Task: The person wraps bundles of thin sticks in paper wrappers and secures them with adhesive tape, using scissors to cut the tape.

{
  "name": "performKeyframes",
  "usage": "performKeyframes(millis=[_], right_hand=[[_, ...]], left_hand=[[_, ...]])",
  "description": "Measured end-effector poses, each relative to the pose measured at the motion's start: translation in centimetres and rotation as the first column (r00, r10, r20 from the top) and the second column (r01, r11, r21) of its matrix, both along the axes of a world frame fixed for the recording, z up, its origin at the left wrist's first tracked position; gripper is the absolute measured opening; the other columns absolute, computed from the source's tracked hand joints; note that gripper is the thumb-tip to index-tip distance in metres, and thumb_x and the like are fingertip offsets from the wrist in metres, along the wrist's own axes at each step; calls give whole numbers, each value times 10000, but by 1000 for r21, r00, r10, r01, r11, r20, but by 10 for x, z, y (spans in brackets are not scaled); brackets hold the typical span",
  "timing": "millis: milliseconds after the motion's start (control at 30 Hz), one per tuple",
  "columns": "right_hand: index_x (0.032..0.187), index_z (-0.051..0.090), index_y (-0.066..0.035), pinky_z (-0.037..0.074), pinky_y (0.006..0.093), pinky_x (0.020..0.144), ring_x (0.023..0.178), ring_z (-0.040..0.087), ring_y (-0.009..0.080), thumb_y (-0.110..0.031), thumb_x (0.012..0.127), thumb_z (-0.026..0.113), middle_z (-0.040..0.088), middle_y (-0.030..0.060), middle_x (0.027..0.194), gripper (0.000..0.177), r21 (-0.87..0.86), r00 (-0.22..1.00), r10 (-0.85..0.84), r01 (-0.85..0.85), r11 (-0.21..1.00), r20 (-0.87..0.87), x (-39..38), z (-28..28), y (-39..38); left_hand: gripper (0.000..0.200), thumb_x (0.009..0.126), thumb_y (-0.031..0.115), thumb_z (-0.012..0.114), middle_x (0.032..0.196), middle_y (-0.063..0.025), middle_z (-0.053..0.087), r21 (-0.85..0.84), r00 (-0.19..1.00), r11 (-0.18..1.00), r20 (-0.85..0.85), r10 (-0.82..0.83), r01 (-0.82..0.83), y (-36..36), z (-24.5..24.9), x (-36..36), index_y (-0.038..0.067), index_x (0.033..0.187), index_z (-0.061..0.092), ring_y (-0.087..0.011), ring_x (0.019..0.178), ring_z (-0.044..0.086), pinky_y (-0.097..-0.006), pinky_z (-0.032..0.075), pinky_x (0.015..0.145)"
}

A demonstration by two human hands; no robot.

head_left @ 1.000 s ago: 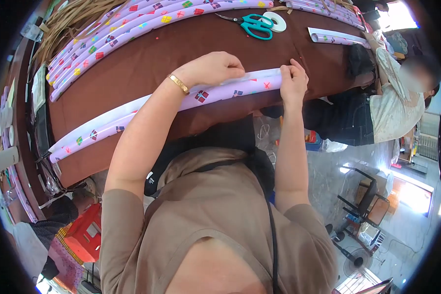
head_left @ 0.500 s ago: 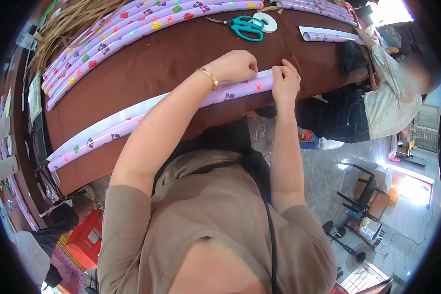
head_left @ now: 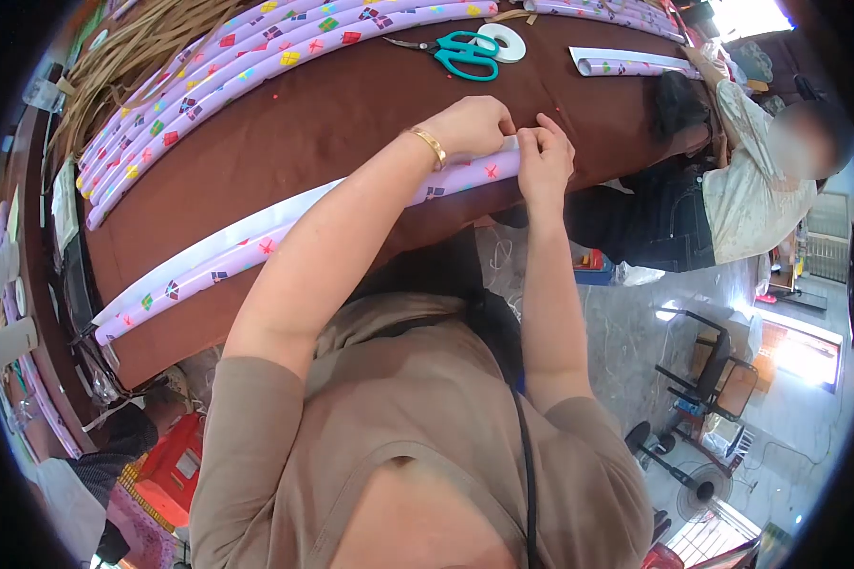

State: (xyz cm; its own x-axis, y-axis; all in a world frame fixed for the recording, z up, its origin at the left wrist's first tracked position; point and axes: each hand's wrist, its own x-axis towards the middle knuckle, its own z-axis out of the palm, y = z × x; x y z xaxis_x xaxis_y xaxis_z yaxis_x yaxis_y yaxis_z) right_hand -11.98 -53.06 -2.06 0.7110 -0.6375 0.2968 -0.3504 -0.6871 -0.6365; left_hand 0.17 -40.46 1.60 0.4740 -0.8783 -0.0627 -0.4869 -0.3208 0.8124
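Note:
A long roll of lilac wrapping paper (head_left: 285, 232) printed with small gifts and bows lies along the near side of the table, its white inner side showing along the far edge. My right hand (head_left: 546, 163) is closed around the roll's right end, thumb on top and one finger raised. Just left of it, my left hand (head_left: 470, 128), wearing a gold bracelet, has its fingers curled in a pinch at the paper's far edge. What sits between those fingertips is hidden. Teal-handled scissors (head_left: 467, 55) and a white roll of tape (head_left: 501, 43) lie beyond my hands.
Several finished lilac rolls (head_left: 285, 62) line the far side of the brown-covered table (head_left: 228, 142), beside a bundle of brown strips (head_left: 133, 66). A co-worker (head_left: 759, 190) stands at the right by another partly opened roll (head_left: 626, 66). A chair (head_left: 707, 365) stands on the floor.
My left hand has shifted slightly right, closer to my right hand, which keeps its grip on the roll's end. The whole view has shifted a little.

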Motion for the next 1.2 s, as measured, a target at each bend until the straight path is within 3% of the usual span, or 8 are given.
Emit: performKeyframes(millis=[133,267,467,600,667,767,900,1200], right_hand=[[911,721,-52,335,455,1101,1298,470,335,-296,899,634,596,107,1354,260,7,1000,20,-21,1000,10,1,-3,0],[914,725,-49,339,457,1098,1295,473,336,-296,896,635,594,112,1355,263,8,1000,23,-24,1000,19,0,-4,-2],[912,738,-54,374,441,1081,1261,508,332,-298,889,651,623,117,1317,261,-8,997,74,-74,997,21,3,-11,-11],[902,739,7,420,389,1047,1202,582,302,-234,887,662,637,170,1303,254,-21,997,54,-53,998,49,4,-15,-16],[894,729,33,439,380,1026,1171,607,297,-220,890,658,638,196,1293,263,-41,996,66,-63,997,66,4,-15,-17],[882,721,49,446,370,1009,1164,614,289,-216,895,652,642,207,1285,274,-17,991,71,-69,997,110,4,-16,-16],[883,713,59,440,359,1000,1184,606,277,-198,900,654,627,219,1309,264,-2,994,66,-66,998,89,4,-16,-17],[896,707,70,434,363,1004,1204,596,282,-177,905,655,617,232,1314,253,3,993,86,-87,996,83,6,-13,-19]], left_hand=[[308,789,57,589,991,-145,733,20,992,998,-116,-52,55,5,4,4,1,1055,732,-247,935,680,-350,521,843],[323,779,55,586,1002,-150,728,-14,988,998,-135,-68,67,7,4,5,2,1063,730,-232,935,672,-350,514,845],[362,774,86,596,1053,-159,719,66,980,991,-170,-108,120,21,12,9,-1,1103,719,-235,995,658,-347,500,899],[370,808,142,624,1064,-108,723,95,963,983,-235,-133,159,46,19,15,26,1147,714,-213,987,649,-349,499,889],[366,825,196,657,1046,-87,720,131,921,968,-357,-153,212,61,23,19,24,1143,715,-182,961,637,-333,498,855],[347,839,197,682,1013,-64,720,180,906,969,-415,-79,167,99,31,23,22,1136,717,-157,920,630,-313,494,820],[316,818,78,702,1003,-75,731,153,918,965,-370,-144,213,145,24,26,1,1124,717,-163,919,658,-310,509,865],[348,778,85,676,1023,-83,738,150,929,983,-368,-42,104,204,27,18,26,1117,729,-184,928,668,-316,506,867]])
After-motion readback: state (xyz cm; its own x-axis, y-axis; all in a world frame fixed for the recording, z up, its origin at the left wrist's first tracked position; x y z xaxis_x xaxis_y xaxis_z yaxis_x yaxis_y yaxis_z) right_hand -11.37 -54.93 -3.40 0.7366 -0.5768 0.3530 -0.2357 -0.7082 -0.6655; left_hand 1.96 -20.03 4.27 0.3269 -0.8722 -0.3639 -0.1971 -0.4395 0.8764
